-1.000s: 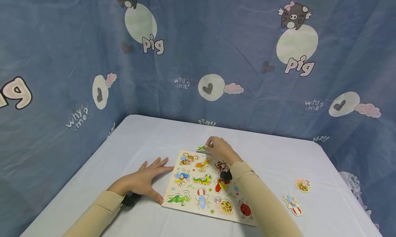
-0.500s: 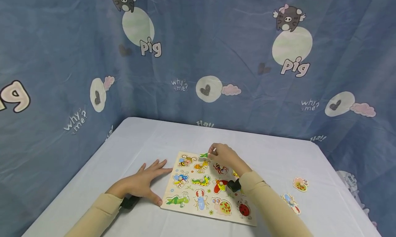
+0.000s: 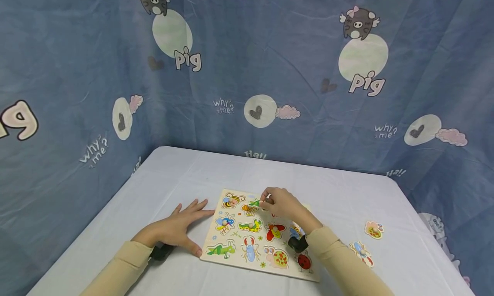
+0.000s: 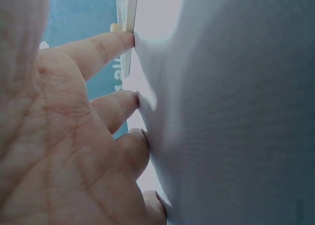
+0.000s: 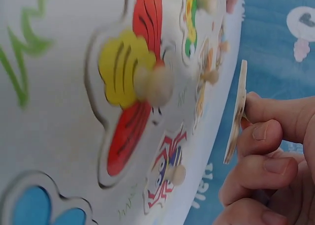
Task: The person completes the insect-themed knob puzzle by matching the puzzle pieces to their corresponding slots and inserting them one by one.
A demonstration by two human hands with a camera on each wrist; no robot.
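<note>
head cam: green pc (image 3: 254,203) pinched in r hand (image 3: 284,205) over puzzle bd (image 3: 260,249).

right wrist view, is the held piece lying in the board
No, the right hand holds the piece up, clear of the board.

The white table (image 3: 204,167) bears a puzzle board (image 3: 258,243), snail piece (image 3: 374,230), beetle piece (image 3: 362,254) and the left hand's fingers (image 4: 113,109).

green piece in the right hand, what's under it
Under the green piece is the puzzle board, apart from it; an orange insect piece shows partly, the rest is covered in the head view.
</note>
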